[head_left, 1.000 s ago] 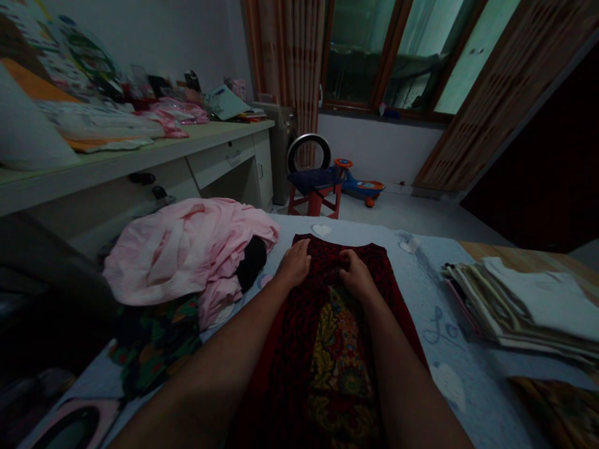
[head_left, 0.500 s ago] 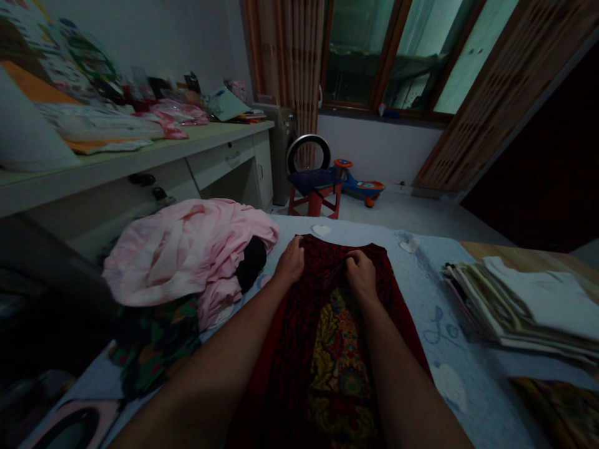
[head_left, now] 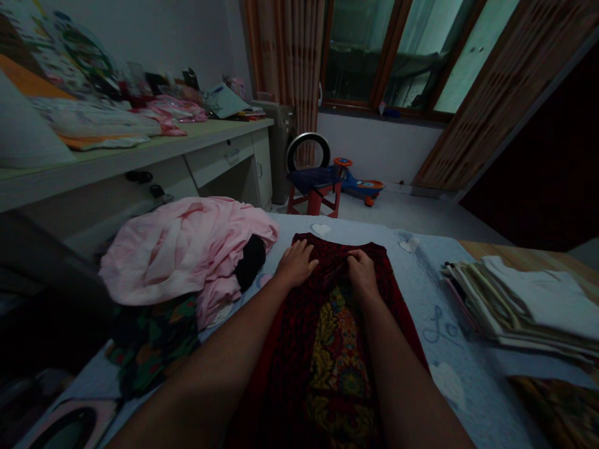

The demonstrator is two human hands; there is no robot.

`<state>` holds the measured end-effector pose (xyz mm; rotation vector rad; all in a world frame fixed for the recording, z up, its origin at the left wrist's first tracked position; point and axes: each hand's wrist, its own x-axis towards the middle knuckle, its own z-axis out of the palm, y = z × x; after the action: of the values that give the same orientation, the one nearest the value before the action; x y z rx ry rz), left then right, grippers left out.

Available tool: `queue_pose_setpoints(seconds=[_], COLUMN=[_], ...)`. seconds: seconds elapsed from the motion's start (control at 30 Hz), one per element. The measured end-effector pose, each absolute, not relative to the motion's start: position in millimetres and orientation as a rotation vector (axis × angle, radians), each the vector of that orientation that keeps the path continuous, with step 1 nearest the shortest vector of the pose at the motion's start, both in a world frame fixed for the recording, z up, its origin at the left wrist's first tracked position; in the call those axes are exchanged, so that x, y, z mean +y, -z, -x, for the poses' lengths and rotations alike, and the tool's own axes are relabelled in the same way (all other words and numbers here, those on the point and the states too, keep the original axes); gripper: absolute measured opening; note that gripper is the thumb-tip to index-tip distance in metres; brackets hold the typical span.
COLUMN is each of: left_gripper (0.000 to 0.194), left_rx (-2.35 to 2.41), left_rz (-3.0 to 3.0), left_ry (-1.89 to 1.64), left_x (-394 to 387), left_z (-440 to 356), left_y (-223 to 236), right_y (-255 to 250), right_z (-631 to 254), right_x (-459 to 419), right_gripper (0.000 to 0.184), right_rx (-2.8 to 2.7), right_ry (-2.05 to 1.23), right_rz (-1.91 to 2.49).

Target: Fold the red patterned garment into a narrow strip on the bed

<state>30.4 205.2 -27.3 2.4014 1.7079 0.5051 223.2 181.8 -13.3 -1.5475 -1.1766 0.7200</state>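
Observation:
A dark red garment (head_left: 344, 349) with black patterning and a yellow floral panel lies spread on the light blue bed cover (head_left: 440, 274). Its kind is not certain; the far edge looks like a waistband or neckline. My left hand (head_left: 297, 263) rests on its upper left part, fingers stretched and apart. At the upper right, my right hand (head_left: 362, 269) pinches a bit of the cloth between thumb and fingers. Both forearms hide parts of the garment's sides, and its near end runs out of view.
To the left is a heap of pink clothing (head_left: 187, 249) beside a dark green patterned cloth (head_left: 159, 343). A stack of folded clothes (head_left: 538, 305) lies right, near another patterned cloth (head_left: 556, 405). Beyond the bed stand a red stool (head_left: 316, 202) and a ride-on toy (head_left: 360, 184); a cluttered desk (head_left: 224, 134) lines the left wall.
My left hand has let go of the garment's upper left edge and moved slightly right, its fingers now spread flat on the cloth. My right hand stays nearly in place.

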Motion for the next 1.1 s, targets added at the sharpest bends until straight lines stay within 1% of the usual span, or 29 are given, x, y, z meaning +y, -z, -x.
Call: queue_pose_setpoints(seconds=[0.1,0.27,0.4,0.47,0.6,0.73,0.8,0.9,1.0,1.1], left_gripper=[0.055,0.053,0.049,0.049,0.047,0.037,0.035,0.041,0.052,0.056], left_rx=[1.706,1.697,1.698,1.672,1.573,1.495,1.486,1.513,1.548,1.559], left_rz=[-2.414,-2.440,-2.498,-2.546,-2.555,-2.543,-2.545,-2.540,-2.528,-2.524], left_ry=[-0.496,-0.530,-0.566,-0.628,-0.656,-0.628,-0.614,-0.553,-0.505,-0.496], left_x=[203,203,202,201,202,203,202,199,196,196], left_z=[-31,-31,-32,-33,-33,-32,-33,-35,-37,-38], left_y=[26,28,25,22,16,15,15,16,19,21], right_y=[11,8,5,3,-4,-6,-5,-4,-5,-4], right_z=[-222,-222,-225,-226,-225,-222,-221,-222,-223,-223], right_x=[181,178,175,173,171,171,172,172,173,173], right_gripper=[0.031,0.042,0.036,0.031,0.026,0.033,0.030,0.016,0.021,0.027], right_rx=[-1.206,-1.310,-1.348,-1.345,-1.446,-1.550,-1.593,-1.641,-1.648,-1.633], right_ry=[-0.735,-0.790,-0.932,-0.939,-0.821,-0.571,-0.514,-0.511,-0.512,-0.465], right_rz=[1.535,1.432,1.435,1.487,1.530,1.593,1.576,1.491,1.455,1.478])
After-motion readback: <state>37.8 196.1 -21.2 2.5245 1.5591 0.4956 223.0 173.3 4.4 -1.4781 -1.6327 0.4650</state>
